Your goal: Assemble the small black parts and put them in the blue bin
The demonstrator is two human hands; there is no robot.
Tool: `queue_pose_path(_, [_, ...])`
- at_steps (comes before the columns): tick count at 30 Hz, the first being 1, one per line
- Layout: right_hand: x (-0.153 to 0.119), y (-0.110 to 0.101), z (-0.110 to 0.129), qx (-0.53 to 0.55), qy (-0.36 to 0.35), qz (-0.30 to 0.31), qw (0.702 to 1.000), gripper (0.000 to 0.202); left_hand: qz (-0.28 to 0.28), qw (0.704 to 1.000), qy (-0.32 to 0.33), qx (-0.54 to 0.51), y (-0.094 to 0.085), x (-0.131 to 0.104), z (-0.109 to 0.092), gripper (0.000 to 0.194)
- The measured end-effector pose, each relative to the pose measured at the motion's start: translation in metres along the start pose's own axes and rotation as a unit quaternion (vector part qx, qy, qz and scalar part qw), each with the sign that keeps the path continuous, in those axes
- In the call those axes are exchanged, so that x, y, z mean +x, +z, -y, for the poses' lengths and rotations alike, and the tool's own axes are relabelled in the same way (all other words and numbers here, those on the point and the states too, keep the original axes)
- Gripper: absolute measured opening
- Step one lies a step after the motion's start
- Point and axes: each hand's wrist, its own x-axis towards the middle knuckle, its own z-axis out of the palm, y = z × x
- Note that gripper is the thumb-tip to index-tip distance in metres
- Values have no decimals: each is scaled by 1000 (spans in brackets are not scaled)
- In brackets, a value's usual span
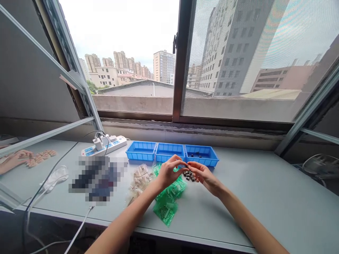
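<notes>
Two bare forearms, left hand (166, 173) and right hand (202, 174) ungloved, sleeveless

A white power strip (104, 145) is seen near the window (182, 60). Clear bags (139, 178) lie beside a blurred patch; a fan (321, 165) stands far right.

Bare table (265, 197) rt; blue trays (172, 152) ahead, green bags (168, 197) left.

Both bare forearms reach forward and converge at the middle. The left hand (167, 173) is curled, thumb and forefinger pinched together at the tips. The right hand (203, 174) lies palm-up (fingers loosely bent), its fingertips meeting those of the left.
</notes>
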Motion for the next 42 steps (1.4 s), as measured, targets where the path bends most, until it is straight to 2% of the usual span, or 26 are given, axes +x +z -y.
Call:
queue_pose_path(6, [0,-2,-5,-47,-15,64,997,43,24,998,-20,47,2,-2,-1,25])
queue_pose_path(9, [2,-3,-7,-66,-21,52,996,44,32,997,-25,67,1,-2,-2,23])
queue_pose_path(12, [5,-5,-6,-68,-32,3,997,45,23,997,-8,74,-1,0,-3,21])
queue_pose_path(17, [9,-13,2,-16,-64,-120,991,39,-36,979,27,197,-4,3,-1,22])
queue_pose_path(20, [12,-23,5,15,-77,-186,979,35,-66,969,36,235,-4,2,1,18])
queue_pose_path(26, [20,-44,1,-8,-121,-245,962,30,-75,964,47,252,0,1,2,15])
queue_pose_path(30, [23,-49,-1,-65,-149,-287,944,38,-88,960,31,264,1,0,5,9])
queue_pose_path(33, [24,-49,-2,-139,-183,-287,930,49,-90,957,38,272,1,0,9,10])
queue_pose_path(36, [23,-46,-2,-192,-200,-255,926,54,-83,958,39,270,1,0,11,9])
queue_pose_path(39, [21,-45,-2,-247,-212,-221,919,48,-78,963,20,256,1,0,11,10])
queue_pose_path(42, [18,-45,-3,-357,-263,-187,877,32,-84,974,-15,211,0,2,8,17])
